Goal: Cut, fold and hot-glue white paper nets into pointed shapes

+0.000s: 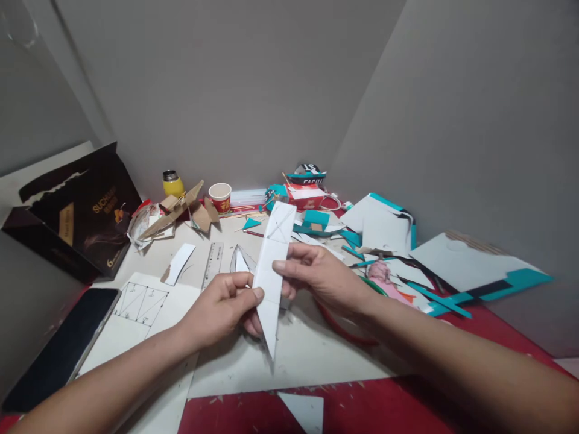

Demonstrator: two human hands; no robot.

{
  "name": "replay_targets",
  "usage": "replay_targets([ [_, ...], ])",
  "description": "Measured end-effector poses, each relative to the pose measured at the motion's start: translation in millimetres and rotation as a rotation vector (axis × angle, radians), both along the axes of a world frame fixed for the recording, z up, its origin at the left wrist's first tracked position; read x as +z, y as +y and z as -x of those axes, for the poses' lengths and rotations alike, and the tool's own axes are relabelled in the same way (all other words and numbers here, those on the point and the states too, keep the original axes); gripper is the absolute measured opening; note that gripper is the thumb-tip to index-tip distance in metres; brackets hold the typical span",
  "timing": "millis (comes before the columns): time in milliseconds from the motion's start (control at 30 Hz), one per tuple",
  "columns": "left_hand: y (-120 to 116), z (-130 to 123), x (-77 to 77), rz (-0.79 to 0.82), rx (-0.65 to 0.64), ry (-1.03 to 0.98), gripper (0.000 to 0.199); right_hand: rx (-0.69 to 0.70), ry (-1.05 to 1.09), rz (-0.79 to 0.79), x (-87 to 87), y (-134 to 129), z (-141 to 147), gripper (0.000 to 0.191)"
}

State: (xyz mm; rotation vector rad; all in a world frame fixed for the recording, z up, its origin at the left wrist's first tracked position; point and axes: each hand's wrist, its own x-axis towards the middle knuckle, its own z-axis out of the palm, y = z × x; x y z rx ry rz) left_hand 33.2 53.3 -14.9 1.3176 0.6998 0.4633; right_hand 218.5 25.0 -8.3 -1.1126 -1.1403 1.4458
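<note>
A folded strip of white card [274, 259] stands raised over the table, with a pointed lower end and pencil lines crossing near its top. My left hand [235, 301] pinches its left edge between thumb and fingers. On the right edge, a little higher, my right hand [316, 271] grips the same strip with the thumb in front. Behind it, partly hidden, lies a cut paper shape with a dark outline [239, 259]. A clear ruler [212, 262] rests to the left of that shape.
A phone [63, 343] lies beside a paper with a drawn diagram [142, 304] at left. Behind are a dark box [85, 211], yellow bottle [172, 182] and paper cup [220, 198]. White and teal cardboard scraps [474, 265] spread at right. One white scrap [307, 410] lies in front.
</note>
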Motion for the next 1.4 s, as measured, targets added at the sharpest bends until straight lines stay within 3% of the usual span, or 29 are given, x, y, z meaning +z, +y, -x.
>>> replay_targets([
  [167,0.9,3.5,4.2,-0.070,0.045,-0.080,0.029,0.095,-0.034,0.030,-5.5,-0.6,4.7,0.032],
  [367,1.6,5.8,-2.5,-0.013,0.018,-0.099,0.025,-0.097,0.034,-0.072,-5.7,6.9,-2.4,0.028],
  [633,3.8,1.3,-1.8,0.084,-0.028,-0.060,0.029,-0.047,-0.048,-0.083,-8.8,4.1,-1.1,0.025],
  [733,6.3,2.3,2.9,0.063,-0.033,0.025,0.031,0.024,-0.080,-0.027,-13.4,5.0,1.1,0.027],
  [867,11.3,6.4,6.1,0.071,-0.164,0.186,0.038,0.063,-0.085,0.039,-15.5,10.1,-3.2,0.036],
  [933,14.4,7.4,6.7,0.063,-0.110,0.204,0.038,0.102,-0.078,0.065,-14.1,11.7,-6.6,0.037],
  [1067,21.4,6.6,6.0,-0.006,0.136,0.170,0.032,0.224,-0.076,0.111,-11.7,11.9,-6.7,0.029],
  [1233,26.5,6.5,1.6,0.010,0.094,0.085,0.030,0.302,-0.081,0.165,-18.6,10.0,4.8,0.025],
  [1400,30.0,9.9,1.5,-0.188,0.238,0.091,0.023,0.343,-0.140,0.239,-20.4,-0.8,12.1,0.026],
])
